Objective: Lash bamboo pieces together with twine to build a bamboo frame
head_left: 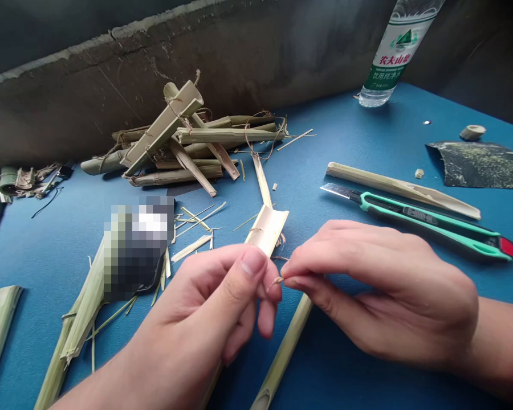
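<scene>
My left hand (214, 313) is closed around a split bamboo piece (268, 228), whose pale inner face sticks up past my thumb. My right hand (376, 285) pinches a thin brown fibre (276, 281) at the edge of that piece, right beside my left thumb. Both hands hover low over the blue table (325, 142). A long green bamboo stalk (284, 350) lies on the table beneath them, running toward the near edge.
A green utility knife (427, 219) with its blade out lies to the right, beside a long bamboo strip (402, 188). A pile of split bamboo (183, 142) sits at the back. A water bottle (393, 51), sandpaper (483, 165), and loose stalks (83, 319) at left.
</scene>
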The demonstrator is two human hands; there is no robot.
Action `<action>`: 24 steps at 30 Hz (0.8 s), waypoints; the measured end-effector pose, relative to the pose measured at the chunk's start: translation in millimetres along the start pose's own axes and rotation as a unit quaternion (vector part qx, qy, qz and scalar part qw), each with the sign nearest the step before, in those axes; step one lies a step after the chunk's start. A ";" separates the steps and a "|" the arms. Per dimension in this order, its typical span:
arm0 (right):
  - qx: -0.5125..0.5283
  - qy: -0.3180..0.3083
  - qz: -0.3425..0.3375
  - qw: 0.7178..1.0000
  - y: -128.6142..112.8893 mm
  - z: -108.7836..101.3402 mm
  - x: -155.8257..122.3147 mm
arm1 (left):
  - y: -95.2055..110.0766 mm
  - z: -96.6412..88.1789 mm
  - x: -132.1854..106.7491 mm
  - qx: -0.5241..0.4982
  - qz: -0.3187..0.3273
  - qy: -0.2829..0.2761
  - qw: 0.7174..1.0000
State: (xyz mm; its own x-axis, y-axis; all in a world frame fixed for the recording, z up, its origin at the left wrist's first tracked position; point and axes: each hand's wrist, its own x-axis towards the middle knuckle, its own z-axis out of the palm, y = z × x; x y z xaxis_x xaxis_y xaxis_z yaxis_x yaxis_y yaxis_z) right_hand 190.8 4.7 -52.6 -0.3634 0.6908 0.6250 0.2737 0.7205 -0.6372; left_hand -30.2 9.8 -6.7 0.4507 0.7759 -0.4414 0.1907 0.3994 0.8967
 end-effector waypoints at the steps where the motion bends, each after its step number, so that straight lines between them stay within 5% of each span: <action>1: -0.001 0.001 -0.006 1.000 0.4 0.3 0.0 | -0.5 0.8 0.1 0.002 -0.012 -0.006 1.000; 17: 0.002 0.018 0.016 1.000 1.4 1.9 2.3 | 1.6 1.7 -2.2 0.170 0.113 0.060 0.977; 20: 0.002 0.019 0.022 1.000 1.5 2.3 2.0 | 0.9 -0.9 -2.3 0.309 0.204 0.099 0.924; 24: -0.021 0.061 0.051 0.997 4.1 3.1 2.4 | -0.1 -13.8 1.6 0.529 0.254 0.171 0.791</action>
State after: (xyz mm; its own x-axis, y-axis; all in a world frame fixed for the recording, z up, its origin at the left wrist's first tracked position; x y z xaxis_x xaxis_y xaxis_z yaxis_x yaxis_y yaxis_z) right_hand 188.3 9.2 -55.0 -0.2223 0.7609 0.6097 0.3418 0.6464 -0.6821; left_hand -41.5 17.7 -7.8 0.4765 0.8636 0.1646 0.7653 -0.4996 0.4057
